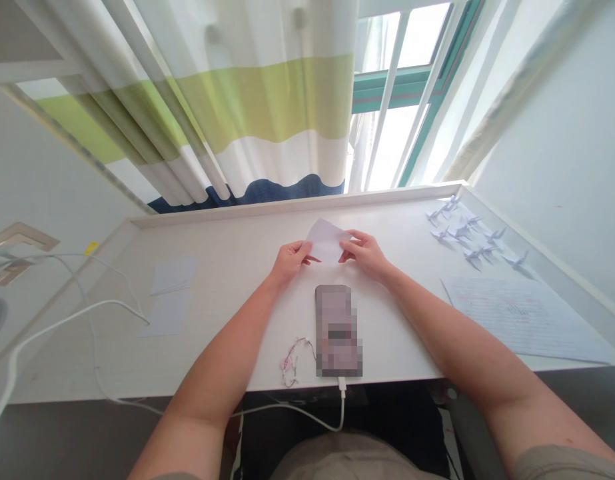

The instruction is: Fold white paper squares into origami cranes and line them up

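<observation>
A small folded sheet of white paper (327,240) is held just above the white desk (237,280), in the middle near the far edge. My left hand (290,261) pinches its left corner with the fingers closed. My right hand (367,253) pinches its right edge in the same way. A phone (338,330) lies flat on the desk just in front of both hands, with a white cable (312,417) plugged into its near end.
Several folded paper cranes (470,237) sit at the far right, beside a printed sheet (517,313). Two blank paper squares (170,293) lie on the left. A small beaded string (290,360) rests near the front edge. White cables (77,313) trail off the left side. A curtain hangs behind.
</observation>
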Demonstrator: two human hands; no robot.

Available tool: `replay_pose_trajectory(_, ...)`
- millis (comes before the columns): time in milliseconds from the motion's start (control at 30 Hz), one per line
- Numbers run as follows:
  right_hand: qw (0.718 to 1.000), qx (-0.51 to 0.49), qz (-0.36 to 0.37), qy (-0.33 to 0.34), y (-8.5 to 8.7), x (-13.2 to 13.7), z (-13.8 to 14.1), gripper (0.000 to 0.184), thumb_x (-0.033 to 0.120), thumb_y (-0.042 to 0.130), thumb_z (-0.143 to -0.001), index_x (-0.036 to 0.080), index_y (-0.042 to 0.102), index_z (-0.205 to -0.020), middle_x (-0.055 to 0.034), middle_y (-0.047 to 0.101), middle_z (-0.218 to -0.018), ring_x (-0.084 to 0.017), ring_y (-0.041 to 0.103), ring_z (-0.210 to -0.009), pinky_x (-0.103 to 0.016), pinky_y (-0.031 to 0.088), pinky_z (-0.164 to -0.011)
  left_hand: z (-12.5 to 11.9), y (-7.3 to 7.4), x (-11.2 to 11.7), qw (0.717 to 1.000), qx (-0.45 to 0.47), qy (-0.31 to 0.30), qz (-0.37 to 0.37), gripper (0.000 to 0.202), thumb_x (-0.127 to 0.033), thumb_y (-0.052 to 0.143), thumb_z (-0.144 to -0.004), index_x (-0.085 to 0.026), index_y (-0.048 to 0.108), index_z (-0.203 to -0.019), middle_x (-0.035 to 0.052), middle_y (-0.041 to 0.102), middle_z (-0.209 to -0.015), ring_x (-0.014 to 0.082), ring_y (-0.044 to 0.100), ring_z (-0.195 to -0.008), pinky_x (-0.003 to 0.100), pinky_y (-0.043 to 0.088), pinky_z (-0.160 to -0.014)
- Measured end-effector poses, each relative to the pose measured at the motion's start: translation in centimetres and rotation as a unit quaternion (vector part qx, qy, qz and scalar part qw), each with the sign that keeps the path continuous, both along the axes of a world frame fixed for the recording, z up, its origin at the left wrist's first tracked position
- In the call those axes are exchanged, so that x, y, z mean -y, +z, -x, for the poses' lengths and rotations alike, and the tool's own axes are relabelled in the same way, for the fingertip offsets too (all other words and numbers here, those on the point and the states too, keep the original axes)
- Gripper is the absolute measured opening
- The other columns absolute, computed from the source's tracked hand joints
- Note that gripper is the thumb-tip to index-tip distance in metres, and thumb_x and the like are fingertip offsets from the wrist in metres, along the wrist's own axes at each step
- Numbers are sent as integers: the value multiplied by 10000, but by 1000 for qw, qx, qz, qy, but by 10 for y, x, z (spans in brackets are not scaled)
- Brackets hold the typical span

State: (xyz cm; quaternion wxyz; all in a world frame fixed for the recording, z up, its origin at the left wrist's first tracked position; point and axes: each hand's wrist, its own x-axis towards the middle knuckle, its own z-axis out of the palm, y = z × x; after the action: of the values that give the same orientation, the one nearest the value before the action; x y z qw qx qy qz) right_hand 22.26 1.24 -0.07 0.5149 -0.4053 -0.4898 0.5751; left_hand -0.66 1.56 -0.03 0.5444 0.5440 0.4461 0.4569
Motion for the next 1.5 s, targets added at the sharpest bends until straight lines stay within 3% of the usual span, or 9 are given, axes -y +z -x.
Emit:
replay_pose_trajectory(200, 997, -55, 51, 2, -2, -4, 2, 412, 412, 949, -621, 211, 771, -933, -4, 736, -673, -173, 695, -547, -325, 597, -615, -4, -4, -1, 997, 64, 50, -12, 518, -552, 952, -656, -186, 814, -997, 34, 794, -785, 190, 755, -675, 300, 532, -684)
replay_pose_trajectory(367, 996, -77, 51, 16, 0, -4, 2, 333, 493, 873, -704, 207, 746, -819, -18, 727, -774, -176, 708, -625, -325, 599, -599, -2, -4, 1, 997, 72, 28, -28, 212, -336, 772, -719, -192, 851, -854, 52, 796, -799, 194, 738, -774, 329, 580, -759)
replay_pose_trajectory(467, 998, -55, 20, 5, -1, -1, 4, 431, 562, 927, -703, 212, 711, -834, 4, 714, -787, -158, 692, -653, -312, 601, -619, -2, -4, 2, 996, 60, 28, -52, 213, -350, 752, -750, -188, 857, -840, 64, 811, -844, 186, 710, -763, 337, 585, -762)
replay_pose_trajectory(633, 1000, -6, -1, 6, -4, 3, 5, 708, 584, 1017, -617, 230, 702, -1142, -15, 795, -836, -182, 713, -702, -348, 617, -689, -4, -8, 0, 993, 24, 53, -102, 272, -378, 889, -725, -181, 836, -904, 35, 781, -801, 149, 657, -694, 309, 554, -710)
replay_pose_trajectory(800, 1000, 12, -7, 1, -6, 1, 5, 600, 661, 1001, -610, 206, 703, -861, -26, 766, -760, -172, 697, -700, -334, 607, -696, -2, -13, -3, 994, 43, 37, -95, 429, -365, 938, -688, -171, 798, -1043, 25, 764, -836, 145, 684, -739, 276, 532, -696)
replay_pose_trajectory(1067, 1000, -4, 6, 7, -3, 0, 1, 606, 694, 989, -605, 210, 769, -897, -25, 757, -789, -177, 701, -719, -320, 607, -663, -6, -13, 0, 994, 25, 18, -107, 421, -378, 943, -717, -170, 783, -1047, 36, 761, -866, 173, 712, -828, 301, 544, -769)
replay_pose_trajectory(1200, 999, -25, 22, -13, -2, -1, 4, 633, 712, 1008, -554, 202, 762, -838, -26, 751, -749, -154, 674, -647, -302, 603, -631, -6, -10, 0, 993, 66, 46, -89, 592, -473, 958, -725, -189, 732, -1193, 42, 779, -922, 157, 686, -798, 288, 531, -744)
replay_pose_trajectory(1300, 997, -50, 45, -29, -2, 1, 9, 684, 794, 972, -544, 206, 726, -791, -44, 766, -769, -180, 720, -695, -316, 630, -659, -8, -8, 1, 994, 100, 13, -42, 753, -565, 963, -713, -207, 659, -1301, 53, 793, -957, 190, 717, -870, 320, 557, -806)
replay_pose_trajectory(1500, 999, 42, -33, -10, 1, 8, 12, 682, 848, 877, -658, 214, 756, -878, -67, 794, -883, -218, 738, -811, -351, 636, -722, -12, -6, 5, 996, 80, 44, -10, 612, -520, 961, -676, -190, 655, -1092, 42, 789, -873, 166, 683, -716, 277, 515, -667)
